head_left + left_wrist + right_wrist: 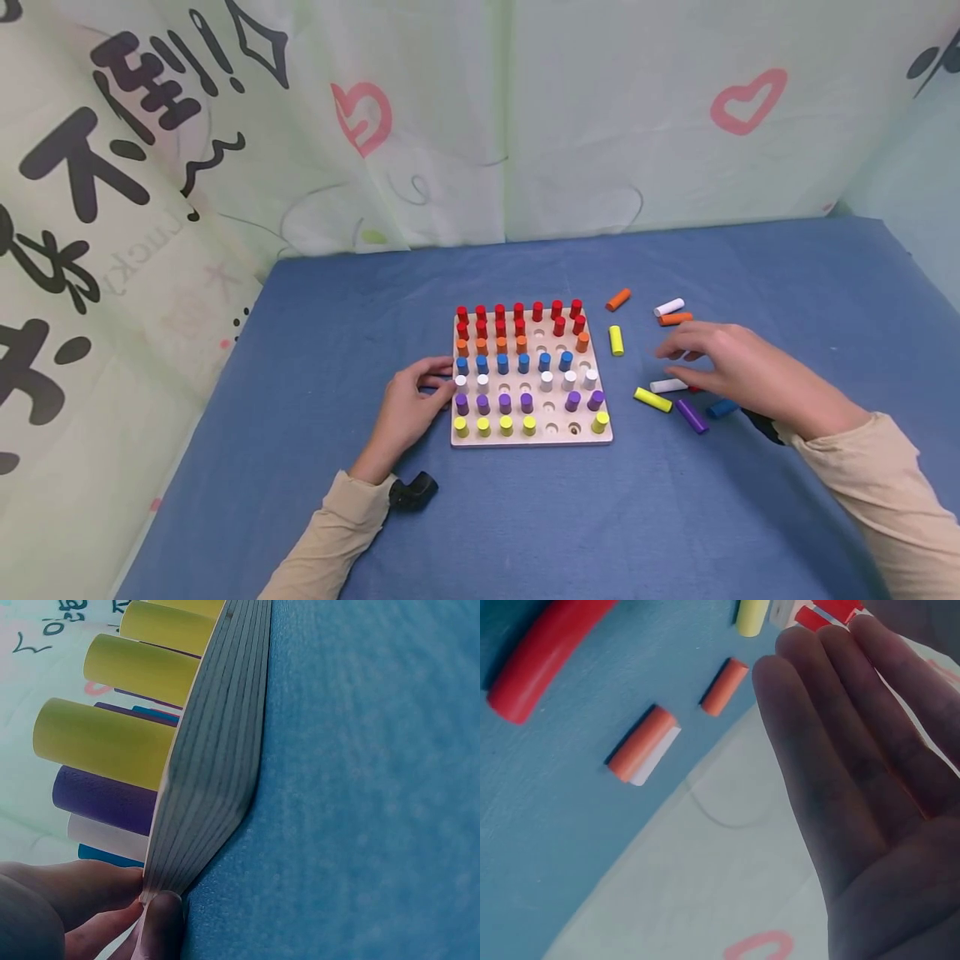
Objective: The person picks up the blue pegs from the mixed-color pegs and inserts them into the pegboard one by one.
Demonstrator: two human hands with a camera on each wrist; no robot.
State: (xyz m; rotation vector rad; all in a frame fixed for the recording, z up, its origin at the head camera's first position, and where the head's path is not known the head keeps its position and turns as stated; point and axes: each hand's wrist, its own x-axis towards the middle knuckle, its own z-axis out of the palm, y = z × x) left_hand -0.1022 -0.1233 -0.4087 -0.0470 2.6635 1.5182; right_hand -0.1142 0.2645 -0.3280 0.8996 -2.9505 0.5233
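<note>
A square wooden pegboard (538,407) stands with rows of coloured pegs, red at the back down to yellow at the front. At its left edge my left hand (411,406) holds the board between thumb and fingers; in the left wrist view the fingertips (124,883) are right at the edge, near the purple and white pegs. My right hand (716,358) hovers over loose pegs to the right, fingers extended and nothing between them. A white peg (667,386) lies under its thumb, a red one partly hidden behind it. A blue peg (722,408) shows beside the wrist.
Other loose pegs lie right of the board: yellow (652,400), purple (691,416), another yellow (616,340), orange (618,300) and a white one (669,307) beside a second orange. Several holes in the board are bare. A printed curtain (540,192) hangs behind the blue tablecloth (360,308).
</note>
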